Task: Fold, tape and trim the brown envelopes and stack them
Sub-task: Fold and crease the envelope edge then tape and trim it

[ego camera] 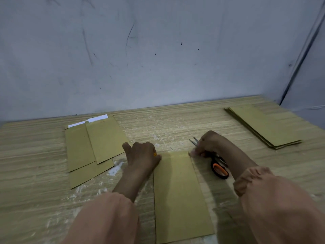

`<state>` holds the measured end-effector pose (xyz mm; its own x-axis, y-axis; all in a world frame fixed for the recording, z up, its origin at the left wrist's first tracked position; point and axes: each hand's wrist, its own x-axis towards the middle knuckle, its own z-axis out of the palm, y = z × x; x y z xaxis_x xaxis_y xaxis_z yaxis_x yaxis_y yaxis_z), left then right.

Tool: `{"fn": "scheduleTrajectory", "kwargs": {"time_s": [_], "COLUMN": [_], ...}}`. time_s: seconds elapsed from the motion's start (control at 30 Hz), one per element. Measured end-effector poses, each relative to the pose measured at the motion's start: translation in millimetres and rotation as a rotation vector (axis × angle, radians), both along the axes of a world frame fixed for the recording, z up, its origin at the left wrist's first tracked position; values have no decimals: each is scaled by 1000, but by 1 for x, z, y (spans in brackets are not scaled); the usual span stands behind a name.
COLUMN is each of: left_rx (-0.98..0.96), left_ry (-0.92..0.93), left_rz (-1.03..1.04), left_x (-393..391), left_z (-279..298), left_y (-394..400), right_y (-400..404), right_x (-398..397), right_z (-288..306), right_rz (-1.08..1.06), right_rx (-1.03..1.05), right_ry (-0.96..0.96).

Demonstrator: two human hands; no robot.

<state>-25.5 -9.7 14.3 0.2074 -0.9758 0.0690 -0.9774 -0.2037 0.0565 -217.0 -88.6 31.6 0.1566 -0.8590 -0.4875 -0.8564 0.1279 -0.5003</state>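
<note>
I'm at the flap fold, the brown envelope (179, 194) flat on the surface (44, 164): my left hand (143, 155) presses its top-left corner, fingers curled, right hand (206, 144) pinching the top-right corner beside the scissors (218, 166), taping next.

Envelope (181, 196) central; loose envelopes (93, 147) left; stack (263, 127) far right.

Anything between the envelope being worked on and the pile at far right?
Nothing visible blocks it. The envelope lies flat under both hands, and the pile sits far right. The scissors lie just right of the envelope, under the right hand, flat on the table; lifting the envelope over them clears the route.
</note>
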Motion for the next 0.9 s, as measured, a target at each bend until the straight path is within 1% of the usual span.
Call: {"fn": "scheduleTrajectory", "kwargs": {"time_s": [0.1, 0.17, 0.27, 0.33, 0.47, 0.6, 0.7, 0.9], "left_rx": [0, 10, 27, 30, 51, 110, 147, 117], "left_ry": [23, 18, 10, 8, 10, 56, 115, 220], "left_rz": [9, 12, 11, 4, -26, -39, -11, 49], "left_x": [1, 0, -2, 0, 7, 12, 13, 17], "left_z": [0, 1, 3, 3, 3, 5, 8, 9], "left_y": [0, -1, -1, 1, 4, 3, 2, -2], "right_y": [12, 24, 38, 41, 40, 37, 36, 36], "right_x": [0, 13, 44, 60, 68, 68, 67, 68], "right_z": [3, 5, -3, -12, -31, -30, -27, -25], "right_rz": [-142, -141, -20, 1, -28, 23, 32, 35], "right_rx": [-255, -377, -359, -323, -279, -261, -249, -231], "right_ry": [-213, -334, -470, -546, -522, -464, -442, -414]}}
